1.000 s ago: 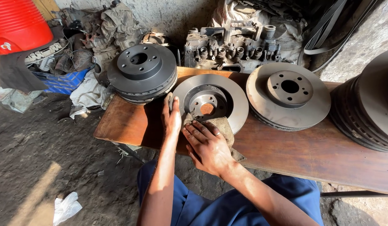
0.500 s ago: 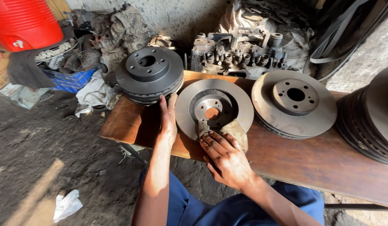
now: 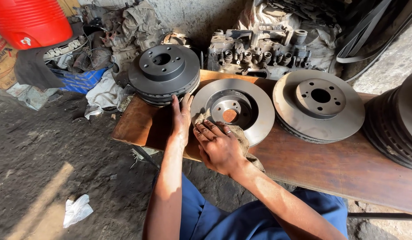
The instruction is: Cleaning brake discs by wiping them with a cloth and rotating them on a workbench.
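Dusty workshop floor, wooden bench [image 3: 303, 164] under my hands. My left hand [image 3: 181, 118] lies flat, fingers spread, against the rim of the middle brake disc [image 3: 232, 111]; my right hand [image 3: 219, 146] presses a rag [image 3: 201, 119] onto its near face, fingers half curled. The disc overhangs the bench edge, I think — push too hard and it could tip off.

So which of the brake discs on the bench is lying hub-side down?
The middle disc, under the hands: its centre is a recessed bowl. The left disc and right disc show raised hubs.
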